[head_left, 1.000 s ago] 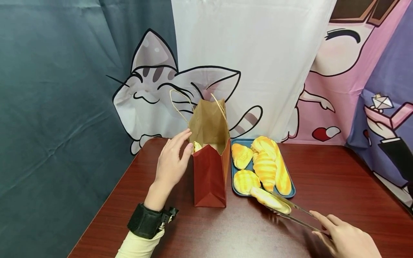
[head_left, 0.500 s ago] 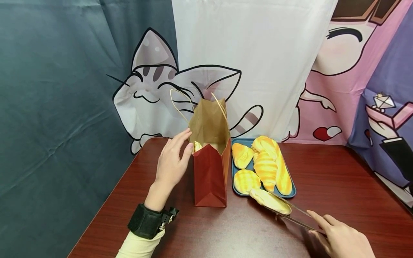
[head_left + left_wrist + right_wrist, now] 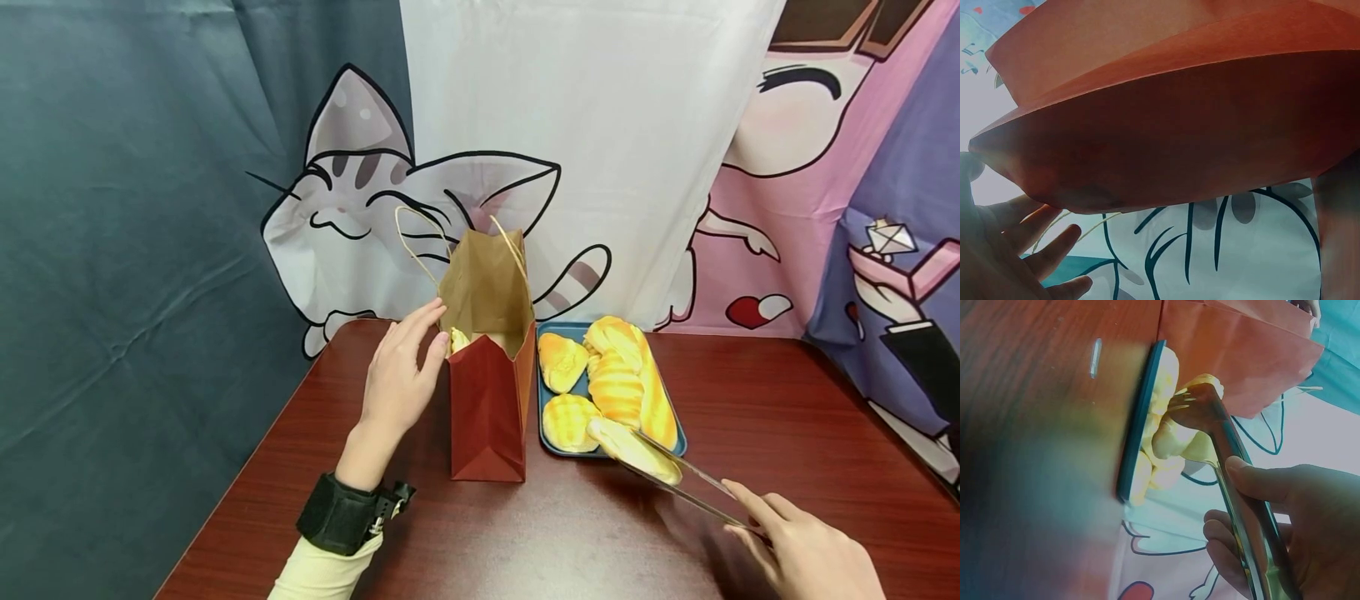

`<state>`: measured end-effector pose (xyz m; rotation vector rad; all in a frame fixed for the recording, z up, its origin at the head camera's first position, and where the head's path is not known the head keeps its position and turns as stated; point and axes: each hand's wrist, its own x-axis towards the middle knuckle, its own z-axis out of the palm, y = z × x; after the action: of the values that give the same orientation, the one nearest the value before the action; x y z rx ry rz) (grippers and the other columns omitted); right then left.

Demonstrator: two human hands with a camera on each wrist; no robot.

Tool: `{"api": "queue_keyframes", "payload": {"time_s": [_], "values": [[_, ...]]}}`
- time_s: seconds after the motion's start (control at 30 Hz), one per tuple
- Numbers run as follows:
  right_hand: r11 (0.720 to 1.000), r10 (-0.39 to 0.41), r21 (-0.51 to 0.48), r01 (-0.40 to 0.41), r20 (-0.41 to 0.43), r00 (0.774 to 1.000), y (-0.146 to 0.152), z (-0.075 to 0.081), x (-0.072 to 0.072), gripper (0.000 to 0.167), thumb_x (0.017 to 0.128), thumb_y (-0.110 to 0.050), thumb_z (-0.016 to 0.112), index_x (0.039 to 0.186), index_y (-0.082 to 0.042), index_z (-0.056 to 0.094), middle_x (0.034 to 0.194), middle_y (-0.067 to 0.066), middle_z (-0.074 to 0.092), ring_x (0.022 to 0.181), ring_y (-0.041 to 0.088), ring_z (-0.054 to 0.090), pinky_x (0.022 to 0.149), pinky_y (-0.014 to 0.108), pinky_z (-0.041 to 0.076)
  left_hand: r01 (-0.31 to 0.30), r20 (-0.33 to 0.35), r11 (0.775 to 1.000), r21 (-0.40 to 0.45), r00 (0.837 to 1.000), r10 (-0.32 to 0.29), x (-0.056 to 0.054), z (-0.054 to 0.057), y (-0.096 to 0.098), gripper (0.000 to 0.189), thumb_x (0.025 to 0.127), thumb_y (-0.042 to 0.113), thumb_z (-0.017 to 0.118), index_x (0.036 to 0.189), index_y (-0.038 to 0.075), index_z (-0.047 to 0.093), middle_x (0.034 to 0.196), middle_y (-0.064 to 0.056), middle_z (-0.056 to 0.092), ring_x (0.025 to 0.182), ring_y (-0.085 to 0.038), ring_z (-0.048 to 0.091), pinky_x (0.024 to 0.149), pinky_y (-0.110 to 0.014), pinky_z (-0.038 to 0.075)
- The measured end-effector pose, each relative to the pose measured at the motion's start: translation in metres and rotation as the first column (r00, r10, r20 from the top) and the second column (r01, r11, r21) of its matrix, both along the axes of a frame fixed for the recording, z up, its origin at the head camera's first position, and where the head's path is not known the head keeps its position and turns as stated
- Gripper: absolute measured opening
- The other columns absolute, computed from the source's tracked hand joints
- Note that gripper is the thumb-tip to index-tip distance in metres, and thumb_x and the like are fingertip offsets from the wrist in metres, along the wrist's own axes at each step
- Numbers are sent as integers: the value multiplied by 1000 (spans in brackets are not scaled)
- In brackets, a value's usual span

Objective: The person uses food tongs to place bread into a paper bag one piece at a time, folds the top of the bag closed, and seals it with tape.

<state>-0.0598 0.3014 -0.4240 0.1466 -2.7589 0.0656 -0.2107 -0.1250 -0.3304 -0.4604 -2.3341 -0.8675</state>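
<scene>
In the head view, my right hand [image 3: 810,537] grips metal food tongs [image 3: 697,500], which pinch a pale, long bread roll [image 3: 636,451] over the near edge of the blue tray [image 3: 681,450]. The right wrist view shows thumb and fingers on either side of the tongs [image 3: 1229,456]. My left hand [image 3: 397,375] is at the left side of an upright red paper bag [image 3: 487,417], its fingertips at the rim. Those fingers look spread and fairly straight in the left wrist view, by the bag's side [image 3: 1166,144]. A piece of bread [image 3: 459,340] shows inside the bag's mouth.
Several breads lie on the tray right of the bag: a triangular bun [image 3: 562,363], a round bun [image 3: 570,423], a ridged roll [image 3: 617,390] and a long loaf [image 3: 657,400]. The bag's string handles [image 3: 408,242] stand up. A printed curtain [image 3: 480,83] hangs behind the brown table [image 3: 757,400].
The tongs and the long roll have risen slightly, away from me and a little to the right, and now overlap the tray more. My left hand and the bag have stayed put.
</scene>
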Motion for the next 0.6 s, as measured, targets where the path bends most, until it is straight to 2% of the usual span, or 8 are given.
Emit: {"api": "queue_keyframes", "payload": {"time_s": [0.07,0.47,0.6], "values": [[1000,7,0,-7,-32,999,1,1,0,57,69,-29,88,121,-22,66,72,-12,48,50,-5,30,44,26,27,0,-2,1000,1,1000,0,0,0,0,43,104,34,47,140,14,59,149,2,54,140,-18,48,122,-51,28],[1000,21,-6,-22,-53,998,-1,0,-1,57,70,-32,87,122,-23,65,72,-13,46,51,-6,29,44,24,26,-2,2,1000,-1,1000,2,1,1,0,43,104,35,47,140,15,58,149,2,54,140,-18,48,122,-51,28],[999,49,-11,-51,-120,992,0,1,-1,53,73,-39,84,121,-24,66,72,-15,48,51,-7,32,43,24,26,-1,1,1000,3,1000,1,1,1,0,44,104,35,46,140,14,58,149,2,54,140,-18,48,122,-51,28]]}}
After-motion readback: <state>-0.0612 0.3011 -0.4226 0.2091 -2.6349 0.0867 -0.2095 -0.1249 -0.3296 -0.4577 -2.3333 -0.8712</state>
